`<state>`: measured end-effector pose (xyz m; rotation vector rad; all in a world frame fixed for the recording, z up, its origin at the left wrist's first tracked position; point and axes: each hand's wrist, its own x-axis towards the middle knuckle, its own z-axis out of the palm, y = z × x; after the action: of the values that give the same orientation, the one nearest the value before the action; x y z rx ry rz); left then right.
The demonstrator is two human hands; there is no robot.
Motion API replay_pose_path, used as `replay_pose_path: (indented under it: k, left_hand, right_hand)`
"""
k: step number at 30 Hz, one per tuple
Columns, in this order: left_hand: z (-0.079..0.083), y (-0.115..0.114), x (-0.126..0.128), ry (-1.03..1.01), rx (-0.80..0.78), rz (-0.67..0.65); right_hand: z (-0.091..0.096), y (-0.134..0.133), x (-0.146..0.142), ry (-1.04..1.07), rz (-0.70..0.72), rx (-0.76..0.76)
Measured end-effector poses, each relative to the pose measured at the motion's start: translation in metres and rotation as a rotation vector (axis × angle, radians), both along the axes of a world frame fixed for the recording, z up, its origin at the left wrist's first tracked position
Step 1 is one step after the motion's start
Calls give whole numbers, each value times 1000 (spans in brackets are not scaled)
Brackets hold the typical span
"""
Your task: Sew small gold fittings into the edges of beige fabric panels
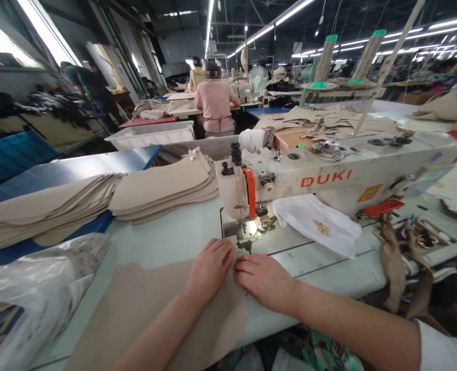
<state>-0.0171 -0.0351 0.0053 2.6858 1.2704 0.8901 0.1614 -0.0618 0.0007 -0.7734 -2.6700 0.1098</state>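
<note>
One big flat tan cloth point(135, 304) lies low, left of the frame's middle, before the white metal sewing machine point(325, 179). The bare left hand point(210, 265), fingers together, rests on it, maybe keeping it smooth. The bare right hand point(266, 282) bunches its fingers at the edge; pinching, I can't tell.

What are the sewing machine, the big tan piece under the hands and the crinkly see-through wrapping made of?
The sewing machine: probably painted metal, glossy off-white with dark scuffs. The tan piece: smooth and matte, maybe fabric or faux leather. The wrapping: likely plastic film, clear with shiny creases.
</note>
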Motion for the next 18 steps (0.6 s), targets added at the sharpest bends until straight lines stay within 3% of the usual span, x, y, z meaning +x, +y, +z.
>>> replay_pose_path:
  k: [12, 18]
  left_hand:
    - [1, -1, 1, 16, 17, 5]
    - [5, -1, 1, -11, -20, -6]
  right_hand:
    - [0, 0, -1, 10, -2, 20]
    - [8, 9, -2, -46, -88, 64]
